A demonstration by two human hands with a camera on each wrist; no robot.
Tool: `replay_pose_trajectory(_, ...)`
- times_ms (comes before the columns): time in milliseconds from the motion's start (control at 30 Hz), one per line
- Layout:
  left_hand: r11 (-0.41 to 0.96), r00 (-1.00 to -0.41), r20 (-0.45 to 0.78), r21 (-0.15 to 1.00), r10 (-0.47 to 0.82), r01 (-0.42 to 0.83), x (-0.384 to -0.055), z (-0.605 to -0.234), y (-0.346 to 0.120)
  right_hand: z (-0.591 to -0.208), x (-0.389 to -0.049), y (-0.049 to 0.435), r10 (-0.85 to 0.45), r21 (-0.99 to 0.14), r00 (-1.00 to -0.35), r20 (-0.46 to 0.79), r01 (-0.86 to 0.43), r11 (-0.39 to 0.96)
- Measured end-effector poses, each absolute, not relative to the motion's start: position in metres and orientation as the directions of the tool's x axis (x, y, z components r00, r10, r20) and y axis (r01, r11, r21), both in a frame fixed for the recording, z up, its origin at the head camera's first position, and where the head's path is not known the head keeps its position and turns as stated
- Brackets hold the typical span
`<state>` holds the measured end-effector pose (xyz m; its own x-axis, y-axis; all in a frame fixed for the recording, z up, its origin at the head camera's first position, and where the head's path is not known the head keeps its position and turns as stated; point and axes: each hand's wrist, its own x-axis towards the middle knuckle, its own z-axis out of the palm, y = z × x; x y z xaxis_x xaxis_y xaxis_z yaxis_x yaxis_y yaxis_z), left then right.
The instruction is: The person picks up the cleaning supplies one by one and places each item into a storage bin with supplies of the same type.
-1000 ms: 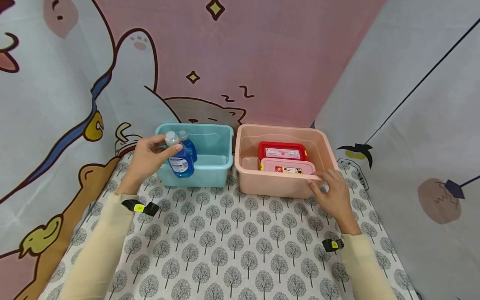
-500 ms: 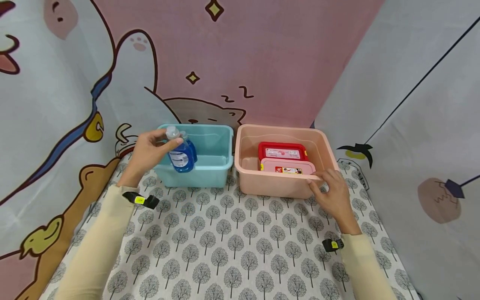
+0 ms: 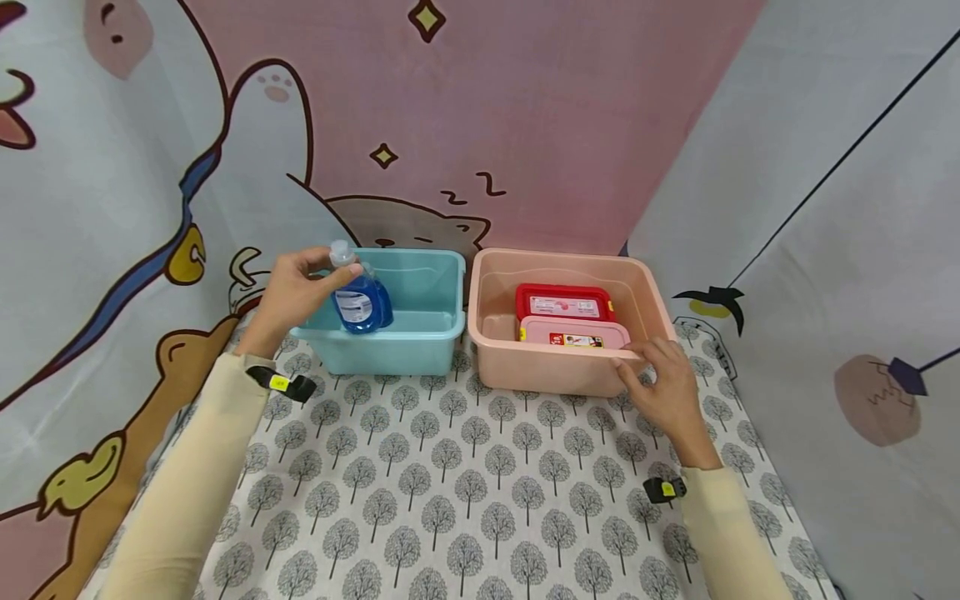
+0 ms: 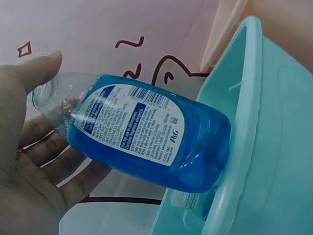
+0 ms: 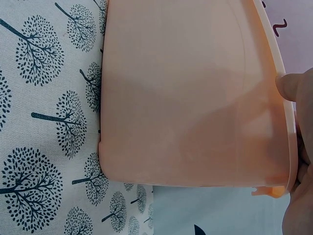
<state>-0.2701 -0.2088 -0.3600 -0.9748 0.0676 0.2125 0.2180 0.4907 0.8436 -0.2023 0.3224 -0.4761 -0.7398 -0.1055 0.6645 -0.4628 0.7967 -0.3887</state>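
Note:
My left hand (image 3: 292,296) grips a clear-capped bottle of blue dish soap (image 3: 356,307) by its neck, thumb on the near side. The bottle hangs tilted over the front rim of the teal bin (image 3: 420,336); in the left wrist view its base overlaps that rim, and I cannot tell whether they touch. A second blue bottle (image 3: 384,305) is inside the bin, mostly hidden behind the held one. My right hand (image 3: 667,400) pinches the front rim of the peach bin (image 3: 547,371) near its right corner, thumb outside and fingers over the edge.
In the peach bin lie a red-lidded box (image 3: 566,302) and a pink-lidded box (image 3: 573,331). Both bins stand side by side at the back of a table covered with a tree-print cloth (image 3: 472,483). Cartoon-printed curtains (image 3: 525,125) enclose the back and sides.
My left hand has moved the soap bottle upward in the head view, from in front of the teal bin's wall to its rim, now covering more of the second bottle. My right hand stays put.

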Motion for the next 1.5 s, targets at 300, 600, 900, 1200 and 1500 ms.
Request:
replay_pose_trajectory(300, 0.512, -0.977, 0.201, 0.833, 0.074, 0.210, -0.284, -0.365, -0.210, -0.476, -0.202, 0.322, -0.101, -0.391, -0.752, 0.651, -0.446, 0.805)
replay_pose_trajectory(600, 0.531, -0.983, 0.164, 0.827, 0.082, 0.182, -0.298, -0.373, -0.211, -0.473, -0.200, 0.320, -0.090, -0.392, -0.766, 0.637, -0.422, 0.817)
replay_pose_trajectory(900, 0.537, -0.987, 0.128, 0.829, 0.093, 0.158, -0.308, -0.378, -0.209, -0.473, -0.199, 0.320, -0.083, -0.404, -0.772, 0.630, -0.417, 0.814)
replay_pose_trajectory(1200, 0.544, -0.992, 0.085, 0.830, 0.089, 0.120, -0.317, -0.380, -0.207, -0.474, -0.201, 0.321, -0.083, -0.406, -0.774, 0.627, -0.416, 0.814)
replay_pose_trajectory(1500, 0.571, -0.995, 0.054, 0.816, 0.081, 0.091, -0.327, -0.384, -0.204, -0.474, -0.201, 0.321, -0.084, -0.404, -0.772, 0.631, -0.418, 0.813)
